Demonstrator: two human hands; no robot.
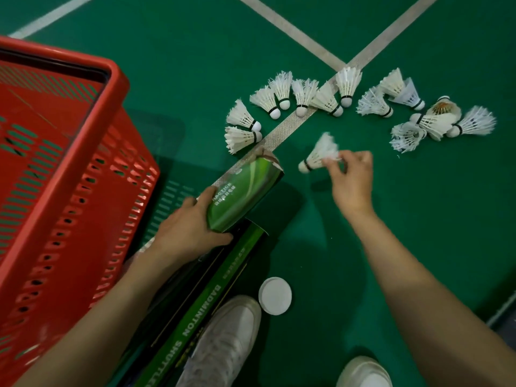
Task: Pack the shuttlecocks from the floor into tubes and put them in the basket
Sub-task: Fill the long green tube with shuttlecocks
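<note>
My left hand (190, 227) grips a green shuttlecock tube (245, 191), its open mouth pointing up and to the right. My right hand (350, 177) pinches the feathers of a white shuttlecock (318, 156), cork end down-left, just right of the tube mouth. Several white shuttlecocks (301, 97) lie in an arc on the green floor beyond, with another cluster (427, 118) further right. A red plastic basket (64, 169) stands at the left, beside my left arm.
A second dark green tube (201, 303) printed "BADMINTON SHUTTLE" lies along the floor under my left forearm. A white round tube cap (275, 296) lies by my white shoes (229, 339). White court lines (293, 32) cross the floor ahead.
</note>
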